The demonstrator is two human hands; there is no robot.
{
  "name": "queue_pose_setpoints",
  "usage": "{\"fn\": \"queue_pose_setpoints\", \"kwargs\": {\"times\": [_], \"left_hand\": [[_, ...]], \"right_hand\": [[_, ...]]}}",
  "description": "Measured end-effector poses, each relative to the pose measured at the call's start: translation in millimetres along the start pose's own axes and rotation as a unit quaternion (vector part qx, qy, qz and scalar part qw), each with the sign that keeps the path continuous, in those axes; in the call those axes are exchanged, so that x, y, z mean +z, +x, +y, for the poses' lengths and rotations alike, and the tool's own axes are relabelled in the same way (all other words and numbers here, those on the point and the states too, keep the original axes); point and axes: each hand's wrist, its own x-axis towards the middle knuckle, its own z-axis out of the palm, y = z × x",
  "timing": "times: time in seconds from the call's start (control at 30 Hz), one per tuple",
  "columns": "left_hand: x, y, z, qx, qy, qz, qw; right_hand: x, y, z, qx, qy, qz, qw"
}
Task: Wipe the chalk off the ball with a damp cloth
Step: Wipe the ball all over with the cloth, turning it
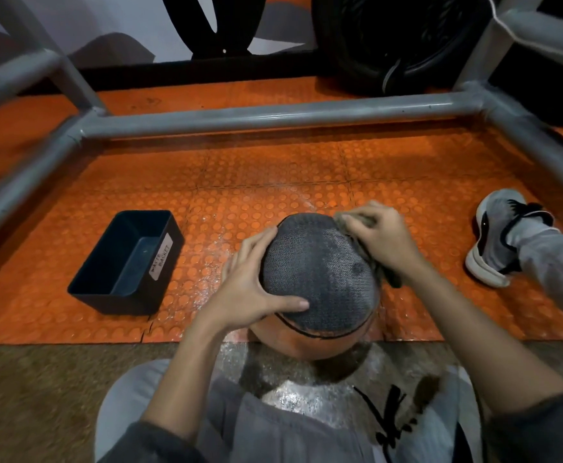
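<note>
A basketball [320,279] sits on the floor between my knees, its upper panel dark grey with a pale chalky sheen and its lower part orange. My left hand [253,282] lies spread on the ball's left side, thumb across the grey panel. My right hand [380,238] grips a dark greyish cloth [357,222] against the ball's upper right; the cloth hangs down past the wrist to the ball's right edge.
A black bin [129,262] labelled "waste basket" stands on the orange studded floor mat to the left. A grey metal pipe frame [273,115] surrounds the area. My shoe [497,238] is at the right. Pale chalk dust speckles the mat around the ball.
</note>
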Motion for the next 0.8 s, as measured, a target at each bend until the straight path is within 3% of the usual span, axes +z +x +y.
{"fn": "queue_pose_setpoints", "kwargs": {"times": [0.07,0.17,0.27,0.4,0.57,0.67,0.8], "left_hand": [[8,0,3,0.013,-0.003,0.025,1.0],[24,5,13,0.024,0.0,0.066,0.998],[35,15,21,0.021,0.025,0.104,0.994],[46,25,39,0.007,0.039,0.099,0.994],[43,20,33,0.042,0.107,0.044,0.992],[45,16,31,0.067,0.108,0.042,0.991],[53,17,29,0.058,0.086,0.072,0.992]], "right_hand": [[-2,2,14,0.053,0.016,0.0,0.998],[-5,0,5,0.048,-0.012,0.019,0.999],[0,-9,-26,-0.043,-0.102,0.039,0.993],[15,-29,-57,-0.194,-0.248,0.039,0.948],[-15,-6,-16,-0.066,-0.117,0.039,0.99],[-23,5,1,0.024,-0.039,0.047,0.998],[-14,-7,-8,0.001,-0.127,0.067,0.99]]}}
